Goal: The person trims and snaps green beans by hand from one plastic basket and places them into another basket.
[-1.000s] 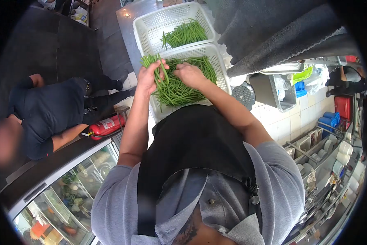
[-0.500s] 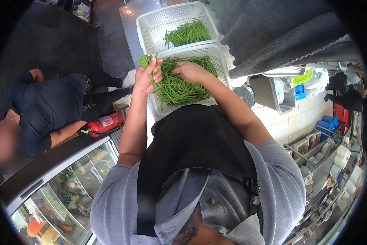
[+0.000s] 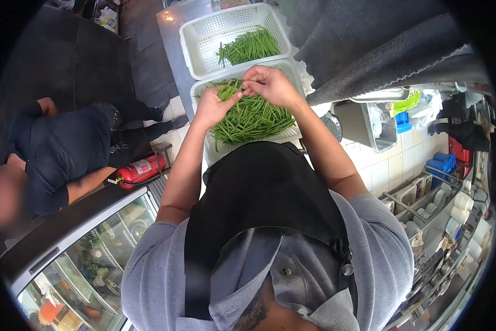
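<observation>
Gripped in left hand (image 3: 214,106): bean bunch (image 3: 226,92), hand angled inward. Right hand (image 3: 274,86) is bent in beside it, fingers curled, pinch unconfirmed. Loose beans (image 3: 253,120) are piled below, in white basket (image 3: 288,67).

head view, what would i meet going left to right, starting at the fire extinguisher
Fire extinguisher → left hand → right hand → grey bin → blue containers.

Over there, the left hand (image 3: 214,107) holds some green beans (image 3: 227,91) above the near basket (image 3: 210,152), the right hand (image 3: 273,86) close against it; a smaller bean pile (image 3: 253,46) sits in the far basket (image 3: 204,45).
</observation>
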Action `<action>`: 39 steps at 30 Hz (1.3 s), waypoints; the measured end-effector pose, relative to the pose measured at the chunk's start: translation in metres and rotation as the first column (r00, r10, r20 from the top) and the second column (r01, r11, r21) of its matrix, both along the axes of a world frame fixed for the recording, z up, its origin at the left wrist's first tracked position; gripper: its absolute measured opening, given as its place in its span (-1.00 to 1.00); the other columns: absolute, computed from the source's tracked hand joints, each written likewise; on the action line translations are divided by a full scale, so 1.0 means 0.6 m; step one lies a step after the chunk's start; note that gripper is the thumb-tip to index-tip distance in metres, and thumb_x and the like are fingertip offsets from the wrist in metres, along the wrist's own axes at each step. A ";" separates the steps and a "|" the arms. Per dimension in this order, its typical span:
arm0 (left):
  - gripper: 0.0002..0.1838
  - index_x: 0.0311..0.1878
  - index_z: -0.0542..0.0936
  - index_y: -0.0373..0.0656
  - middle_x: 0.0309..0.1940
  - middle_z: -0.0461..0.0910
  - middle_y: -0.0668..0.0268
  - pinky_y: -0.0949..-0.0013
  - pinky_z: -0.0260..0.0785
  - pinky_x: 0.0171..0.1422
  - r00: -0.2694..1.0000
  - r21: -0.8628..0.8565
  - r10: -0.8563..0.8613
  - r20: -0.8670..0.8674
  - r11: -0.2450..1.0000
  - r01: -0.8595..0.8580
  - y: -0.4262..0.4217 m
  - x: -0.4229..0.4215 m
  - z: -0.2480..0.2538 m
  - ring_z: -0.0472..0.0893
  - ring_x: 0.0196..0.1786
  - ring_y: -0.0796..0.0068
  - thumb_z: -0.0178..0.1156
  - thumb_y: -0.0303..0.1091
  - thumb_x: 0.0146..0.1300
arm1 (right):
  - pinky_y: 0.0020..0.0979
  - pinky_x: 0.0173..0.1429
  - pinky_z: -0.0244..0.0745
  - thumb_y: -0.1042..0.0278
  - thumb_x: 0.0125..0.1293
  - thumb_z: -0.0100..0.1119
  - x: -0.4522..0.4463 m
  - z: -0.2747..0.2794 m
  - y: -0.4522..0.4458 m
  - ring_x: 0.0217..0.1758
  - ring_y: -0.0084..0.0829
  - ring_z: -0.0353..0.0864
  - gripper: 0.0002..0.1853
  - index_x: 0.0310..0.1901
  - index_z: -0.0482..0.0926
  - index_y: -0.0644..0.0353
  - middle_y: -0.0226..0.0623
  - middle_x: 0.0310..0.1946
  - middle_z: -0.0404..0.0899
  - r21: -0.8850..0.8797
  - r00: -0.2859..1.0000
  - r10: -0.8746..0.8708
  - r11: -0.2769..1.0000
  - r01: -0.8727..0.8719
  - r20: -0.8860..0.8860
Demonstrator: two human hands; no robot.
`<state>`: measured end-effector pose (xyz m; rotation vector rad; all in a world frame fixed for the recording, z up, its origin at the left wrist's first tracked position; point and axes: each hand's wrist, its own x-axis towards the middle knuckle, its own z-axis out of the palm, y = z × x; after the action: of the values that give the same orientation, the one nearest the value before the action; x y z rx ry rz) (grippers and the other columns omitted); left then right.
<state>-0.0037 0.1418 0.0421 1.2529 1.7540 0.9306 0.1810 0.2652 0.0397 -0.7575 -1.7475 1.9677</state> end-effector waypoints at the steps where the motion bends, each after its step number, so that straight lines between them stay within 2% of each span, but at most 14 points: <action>1: -0.64 -0.07 0.77 -0.21 -0.42 0.76 0.27 0.36 0.50 -0.16 1.000 0.000 -0.002 -0.001 1.000 0.002 0.002 0.000 0.007 0.66 -0.37 0.54 0.44 -0.09 0.30 | -0.49 -0.03 0.65 0.60 0.42 0.22 0.006 0.007 0.002 -0.17 -0.57 0.73 -0.83 -0.01 0.67 0.29 -0.38 -0.24 0.76 0.000 1.000 -0.002 1.000 0.002 -0.001; 3: -0.64 -0.08 0.77 -0.20 -0.44 0.74 0.22 0.34 0.51 -0.16 0.999 -0.056 -0.026 -0.043 0.998 0.024 0.007 0.001 0.024 0.67 -0.36 0.53 0.42 -0.07 0.31 | -0.48 -0.07 0.62 0.56 0.40 0.25 0.021 0.022 0.007 -0.21 -0.57 0.73 -0.86 -0.06 0.70 0.30 -0.38 -0.25 0.77 0.404 0.975 -0.024 0.912 -0.070 0.221; 7: -0.64 -0.12 0.76 -0.22 -0.46 0.73 0.22 0.33 0.49 -0.19 0.990 -0.040 -0.052 -0.129 0.998 0.048 0.010 0.006 0.026 0.65 -0.39 0.51 0.42 -0.07 0.31 | -0.48 -0.10 0.60 0.50 0.38 0.28 0.037 0.065 0.009 -0.25 -0.59 0.70 -0.85 -0.07 0.71 0.30 -0.39 -0.27 0.78 0.628 0.919 -0.070 0.750 -0.208 0.388; 10: -0.63 -0.17 0.75 -0.26 -0.52 0.69 0.26 0.31 0.48 -0.22 0.991 -0.009 -0.061 -0.123 0.998 0.060 0.014 0.014 0.020 0.62 -0.43 0.52 0.42 -0.07 0.30 | -0.47 -0.06 0.58 0.44 0.42 0.27 0.025 0.034 -0.004 -0.23 -0.59 0.68 -0.84 -0.07 0.72 0.30 -0.39 -0.25 0.77 0.572 0.947 -0.126 0.817 -0.070 0.295; 12: -0.62 -0.18 0.74 -0.24 -0.54 0.66 0.32 0.30 0.50 -0.19 0.996 0.001 -0.058 -0.071 0.998 0.058 0.017 0.027 0.032 0.63 -0.42 0.51 0.44 -0.05 0.30 | -0.46 -0.03 0.56 0.33 0.47 0.28 0.002 0.000 -0.019 -0.21 -0.59 0.64 -0.80 -0.07 0.74 0.30 -0.41 -0.22 0.76 0.171 0.961 -0.272 0.950 0.260 0.046; 16: -0.67 -0.19 0.75 -0.24 -0.60 0.58 0.42 0.37 0.45 -0.33 0.987 0.079 0.101 0.128 0.991 -0.112 0.022 0.037 0.001 0.56 -0.50 0.57 0.45 -0.12 0.32 | -0.49 -0.18 0.50 0.21 0.40 0.36 -0.006 -0.002 -0.030 -0.35 -0.65 0.55 -0.76 -0.18 0.78 0.25 -0.47 -0.40 0.71 -0.164 0.886 -0.442 0.893 0.420 -0.139; 18: -0.75 -0.18 0.75 -0.23 -0.61 0.54 0.49 0.46 0.31 -0.49 0.822 0.076 0.212 0.529 0.953 -0.294 0.024 0.037 -0.002 0.46 -0.59 0.66 0.45 -0.21 0.34 | -0.53 -0.07 0.52 0.26 0.47 0.33 0.017 -0.004 -0.020 -0.27 -0.62 0.57 -0.75 -0.04 0.74 0.28 -0.45 -0.22 0.74 0.041 0.935 -0.313 0.950 0.311 0.167; 21: -0.79 -0.16 0.74 -0.27 -0.59 0.53 0.50 0.51 0.24 -0.56 0.774 0.125 0.267 0.574 0.905 -0.406 0.026 0.044 0.003 0.40 -0.62 0.71 0.45 -0.29 0.34 | -0.51 -0.09 0.55 0.27 0.47 0.31 0.036 -0.011 -0.024 -0.28 -0.62 0.58 -0.76 -0.05 0.74 0.29 -0.44 -0.25 0.74 0.117 0.970 0.032 0.991 -0.061 0.242; 28: -0.77 -0.13 0.74 -0.28 -0.58 0.54 0.47 0.49 0.27 -0.54 0.763 0.181 0.323 0.560 0.851 -0.493 0.032 0.047 -0.002 0.42 -0.62 0.69 0.43 -0.28 0.36 | -0.50 -0.12 0.59 0.35 0.48 0.26 0.029 0.014 -0.039 -0.29 -0.62 0.63 -0.79 -0.05 0.75 0.31 -0.43 -0.27 0.76 -0.127 0.985 -0.130 0.981 0.145 0.117; 31: -0.73 -0.12 0.73 -0.33 -0.62 0.50 0.42 0.46 0.23 -0.52 0.728 0.076 0.270 0.630 0.912 -0.404 0.027 0.038 0.006 0.41 -0.62 0.63 0.41 -0.26 0.37 | -0.47 -0.11 0.60 0.42 0.46 0.24 0.032 0.022 -0.034 -0.28 -0.58 0.67 -0.83 -0.08 0.77 0.26 -0.40 -0.29 0.78 -0.001 0.987 -0.035 0.999 0.036 0.158; 33: -0.73 -0.12 0.73 -0.31 -0.63 0.49 0.43 0.47 0.22 -0.53 0.749 0.070 0.234 0.620 0.934 -0.350 0.029 0.036 -0.001 0.40 -0.63 0.62 0.40 -0.24 0.39 | -0.35 -0.09 0.62 0.41 0.42 0.26 0.033 0.033 -0.035 -0.29 -0.40 0.74 -0.86 -0.15 0.79 0.20 -0.27 -0.31 0.79 0.483 0.985 0.168 0.859 -0.169 0.046; 34: -0.73 -0.12 0.73 -0.29 -0.64 0.48 0.44 0.47 0.20 -0.53 0.768 0.062 0.196 0.610 0.954 -0.293 0.029 0.034 -0.004 0.40 -0.64 0.62 0.38 -0.22 0.40 | -0.35 -0.09 0.62 0.41 0.42 0.26 0.030 0.038 -0.034 -0.29 -0.40 0.74 -0.86 -0.15 0.79 0.20 -0.27 -0.31 0.79 0.484 0.984 0.171 0.858 -0.171 0.045; 36: -0.74 -0.13 0.73 -0.27 -0.63 0.48 0.45 0.47 0.21 -0.54 0.804 0.051 0.210 0.557 0.957 -0.285 0.029 0.031 -0.004 0.38 -0.64 0.64 0.38 -0.22 0.41 | -0.18 -0.05 0.61 0.33 0.40 0.27 0.024 0.045 -0.034 -0.23 -0.16 0.75 -0.84 -0.23 0.77 0.19 -0.10 -0.32 0.76 0.684 0.943 0.213 0.650 -0.331 0.255; 39: -0.75 -0.15 0.73 -0.25 -0.63 0.48 0.46 0.46 0.22 -0.54 0.830 0.030 0.249 0.500 0.952 -0.303 0.030 0.021 -0.003 0.37 -0.63 0.66 0.36 -0.21 0.42 | -0.05 0.03 0.63 0.21 0.34 0.26 0.016 0.017 -0.022 -0.10 -0.06 0.76 -0.79 -0.27 0.77 0.13 -0.14 -0.24 0.78 0.550 0.734 0.039 0.635 -0.542 0.678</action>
<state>0.0087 0.1598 0.0404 0.7336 1.5021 1.3926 0.1906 0.2519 0.0502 -0.8732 -2.9625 0.9643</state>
